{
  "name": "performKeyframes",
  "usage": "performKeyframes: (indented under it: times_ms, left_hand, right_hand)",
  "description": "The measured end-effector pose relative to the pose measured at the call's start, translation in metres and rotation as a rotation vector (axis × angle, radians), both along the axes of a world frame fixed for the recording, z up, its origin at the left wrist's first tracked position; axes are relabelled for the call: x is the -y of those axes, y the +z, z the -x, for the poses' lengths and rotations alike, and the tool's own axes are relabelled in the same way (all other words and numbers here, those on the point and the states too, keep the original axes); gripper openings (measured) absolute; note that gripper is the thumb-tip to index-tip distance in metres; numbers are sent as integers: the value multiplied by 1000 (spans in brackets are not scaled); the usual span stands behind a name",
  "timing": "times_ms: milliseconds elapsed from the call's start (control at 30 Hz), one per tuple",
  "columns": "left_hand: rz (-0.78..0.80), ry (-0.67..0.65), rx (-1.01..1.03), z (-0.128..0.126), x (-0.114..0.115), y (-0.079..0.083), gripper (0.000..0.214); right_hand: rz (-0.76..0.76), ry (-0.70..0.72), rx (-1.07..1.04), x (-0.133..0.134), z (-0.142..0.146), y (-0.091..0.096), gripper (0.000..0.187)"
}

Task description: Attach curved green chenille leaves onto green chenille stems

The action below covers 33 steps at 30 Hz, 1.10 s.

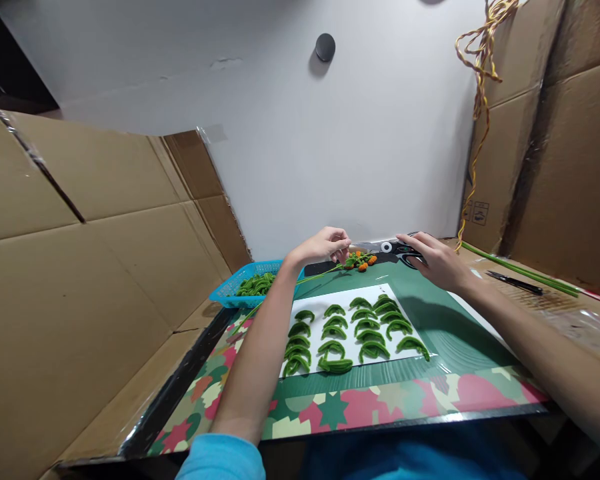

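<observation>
My right hand [435, 259] is closed around the black handles of a pair of scissors [405, 252] at the far edge of the green table. A white ring [387, 247] shows beside the handles, and the pale blades point left. At their tip is my left hand [333, 245], its fingertips pinched together; what lies between them is too small to make out. Just below the hands are orange flowers [363, 261] with green leaves on a long stem. Nearer me, a white sheet [314, 298] carries rows of curved green pieces [367, 325], probably cut pepper or bean.
A blue plastic basket [223, 293] of similar green pieces stands at the left. Black snips [515, 283] and long green stems [525, 269] lie at the right. Cardboard walls [80, 287] flank the table, with a white wall [370, 133] behind. Twisted yellow wire [480, 113] hangs at the right.
</observation>
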<state>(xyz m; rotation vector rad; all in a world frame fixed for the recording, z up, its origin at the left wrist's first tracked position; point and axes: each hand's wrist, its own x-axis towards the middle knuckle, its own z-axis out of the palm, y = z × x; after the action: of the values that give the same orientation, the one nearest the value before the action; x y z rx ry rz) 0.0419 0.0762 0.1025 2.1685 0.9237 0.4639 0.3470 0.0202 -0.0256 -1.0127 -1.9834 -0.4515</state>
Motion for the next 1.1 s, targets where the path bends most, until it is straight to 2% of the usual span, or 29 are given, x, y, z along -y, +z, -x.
performKeyframes:
  times_ms: [233,467,667,900,1100]
  left_hand:
    - [-47,-26,30,6,5,8,31]
    - [-24,-30,71,4,13,13,34]
    - [55,-88,165,3,9,6,38]
    - [310,-111,216,-1,2,-5,34]
    - [343,-83,202,-6,4,-4,46]
  right_hand:
    - [-1,11,-45,0,0,0,53]
    - [13,104,-147,5,5,4,52]
    - [-22,132,-171,10,9,9,54]
    - [5,86,-148,11,11,10,56]
    - [-3,58,-67,11,12,7,50]
